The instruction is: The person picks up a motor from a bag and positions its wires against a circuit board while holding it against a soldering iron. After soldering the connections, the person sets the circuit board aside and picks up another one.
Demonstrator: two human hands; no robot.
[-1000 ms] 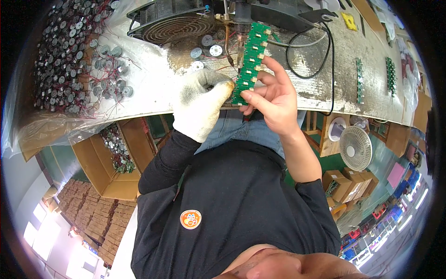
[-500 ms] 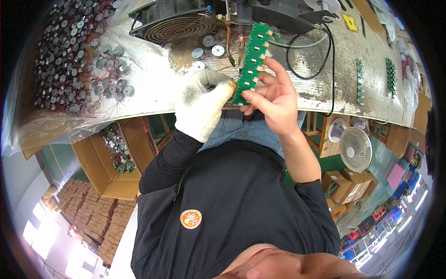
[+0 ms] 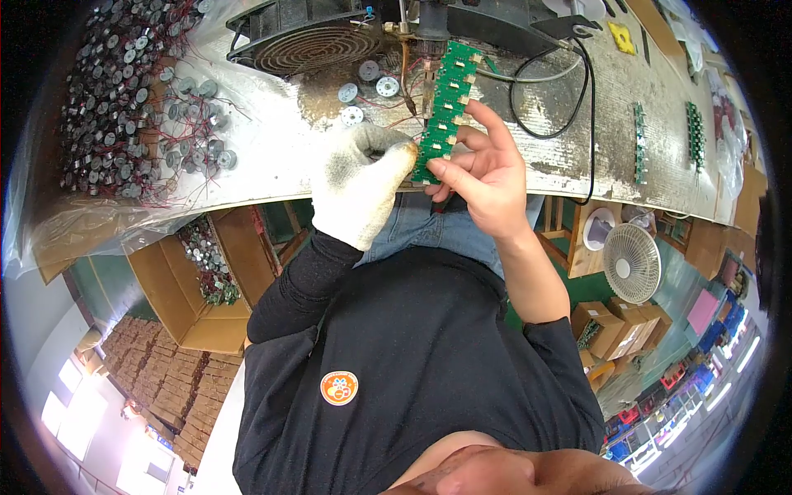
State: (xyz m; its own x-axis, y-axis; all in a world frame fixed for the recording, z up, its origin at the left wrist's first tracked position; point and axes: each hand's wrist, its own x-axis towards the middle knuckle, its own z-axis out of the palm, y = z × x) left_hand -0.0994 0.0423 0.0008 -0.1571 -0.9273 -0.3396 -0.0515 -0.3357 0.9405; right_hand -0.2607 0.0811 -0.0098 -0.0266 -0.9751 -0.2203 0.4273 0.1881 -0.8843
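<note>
A long green circuit board strip [image 3: 444,103] with several small tan connectors is held upright over the bench edge. My left hand [image 3: 359,183], in a dirty white work glove, pinches its lower end. My bare right hand [image 3: 487,175] grips the same lower part from the right, index finger stretched up along the strip. The strip's top reaches a dark machine [image 3: 462,16] with a thin metal tip [image 3: 410,103] beside it.
A heap of small round motors with red wires [image 3: 124,99] covers the bench's left. A round coil grille [image 3: 309,45] and a black cable [image 3: 569,99] lie behind. More green strips [image 3: 639,140] rest at right. Cardboard boxes [image 3: 198,289] and a white fan [image 3: 631,264] stand below.
The hands and the strip have barely shifted; the strip stays at the same place against the machine.
</note>
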